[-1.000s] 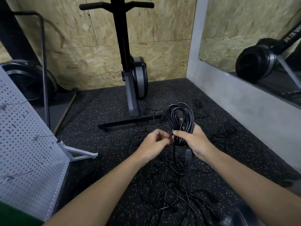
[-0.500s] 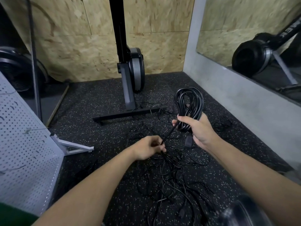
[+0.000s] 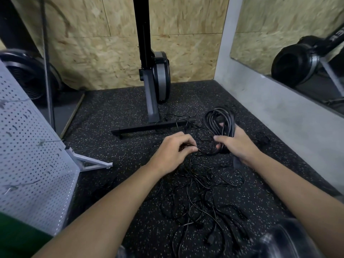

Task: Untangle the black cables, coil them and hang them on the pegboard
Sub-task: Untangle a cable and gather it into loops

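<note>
One speckled rubber floor point(image 3: 115, 116), OSB walls point(image 3: 186, 53), one pegboard point(image 3: 28, 155). One cable coil point(image 3: 218, 121) gripped in right hand point(image 3: 236, 144); left hand point(image 3: 173, 153) pinches a thin strand point(image 3: 204, 152). One tangled cable pile point(image 3: 201, 192) below.

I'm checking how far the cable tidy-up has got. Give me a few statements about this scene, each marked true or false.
1. The right hand grips a coiled cable. True.
2. The left hand lies flat and empty. False: its fingers pinch a thin cable strand.
3. A coil hangs on the pegboard. False: no coil shows on it.
4. A cable tangle lies on the floor. True.
</note>
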Demonstrator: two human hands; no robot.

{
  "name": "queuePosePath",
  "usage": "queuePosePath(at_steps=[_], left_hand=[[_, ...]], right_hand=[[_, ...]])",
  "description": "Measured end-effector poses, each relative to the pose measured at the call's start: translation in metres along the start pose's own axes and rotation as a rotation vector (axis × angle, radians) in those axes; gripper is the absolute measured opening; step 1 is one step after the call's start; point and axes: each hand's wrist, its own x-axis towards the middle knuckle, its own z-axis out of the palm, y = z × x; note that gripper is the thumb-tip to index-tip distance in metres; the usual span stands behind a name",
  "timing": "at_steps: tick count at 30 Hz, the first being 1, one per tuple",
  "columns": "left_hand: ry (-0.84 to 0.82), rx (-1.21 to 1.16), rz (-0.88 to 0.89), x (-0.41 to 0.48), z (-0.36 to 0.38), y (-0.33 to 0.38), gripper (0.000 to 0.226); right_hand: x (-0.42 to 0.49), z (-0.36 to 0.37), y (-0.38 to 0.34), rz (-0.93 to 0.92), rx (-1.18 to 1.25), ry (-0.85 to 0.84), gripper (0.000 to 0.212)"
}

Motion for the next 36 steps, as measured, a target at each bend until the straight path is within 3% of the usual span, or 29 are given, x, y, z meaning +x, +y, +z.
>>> queuePosePath(at_steps=[3, 7, 11, 14, 15, 19, 21, 25, 28, 31, 36], left_hand=[[0.042, 0.018, 0.044, 0.000, 0.002, 0.004, 0.008], [0.124, -0.021, 0.062, -0.001, 0.001, 0.010, 0.018], [0.165, -0.083, 0.026, -0.001, 0.001, 0.013, 0.027], [0.170, -0.078, 0.030, 0.000, 0.003, 0.015, 0.031], [0.168, -0.072, 0.030, 0.000, 0.004, 0.015, 0.032], [0.171, -0.024, 0.038, 0.001, 0.005, 0.011, 0.034], [0.168, 0.026, 0.052, 0.002, 0.005, 0.008, 0.035], [-0.045, 0.132, 0.039, 0.002, 0.004, 0.002, 0.044], [-0.184, 0.062, -0.010, 0.000, 0.003, 0.001, 0.042], [-0.189, 0.041, -0.039, 0.001, 0.000, -0.003, 0.037], [-0.106, -0.013, -0.132, 0.002, 0.000, -0.007, 0.040]], right_hand=[[-0.006, 0.001, 0.000, -0.024, -0.151, -0.140, 0.037], [-0.012, 0.001, 0.002, -0.020, -0.262, -0.373, 0.070], [-0.017, 0.007, 0.000, 0.033, -0.258, -0.541, 0.053], [-0.020, 0.013, 0.000, 0.021, -0.310, -0.652, 0.067], [-0.021, 0.015, 0.000, 0.027, -0.340, -0.664, 0.068], [-0.019, 0.019, 0.005, 0.047, -0.413, -0.674, 0.022], [-0.020, 0.019, 0.006, 0.047, -0.384, -0.696, 0.012], [-0.024, 0.016, 0.002, -0.016, -0.451, -0.735, 0.004], [-0.028, 0.012, -0.003, -0.066, -0.471, -0.765, 0.013], [-0.030, 0.011, -0.005, 0.006, -0.362, -0.738, 0.046], [-0.027, 0.009, -0.007, -0.045, -0.470, -0.620, 0.061]])
